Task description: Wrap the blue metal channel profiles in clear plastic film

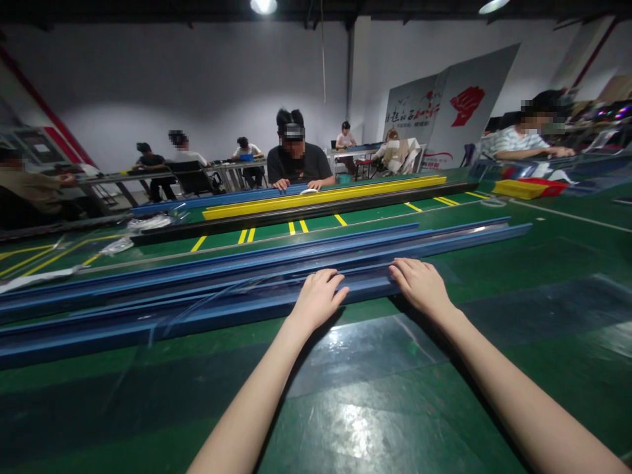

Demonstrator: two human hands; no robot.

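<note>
Two long blue channels (217, 261) run side by side across the green table. My left hand (320, 297) is on the nearer blue channel (197, 316), its fingers bent over the near wall and its thumb on my side. Farther along the same channel, my right hand (419, 283) curls its fingers over that wall too. Both hands look closed on it, though the fingertips are partly hidden inside the trough. A clear plastic strip (365, 349) lies on the table below my wrists. Left of my hands, a piece of clear film (190, 306) crosses the near channel.
Beyond lie a yellow channel (320, 197), a black channel (276, 220) and another blue one (197, 202). A co-worker (299, 161) sits opposite, hands near them. A yellow tray (518, 189) and a red tray (549, 187) stand at right. Crumpled clear plastic (153, 222) is at left.
</note>
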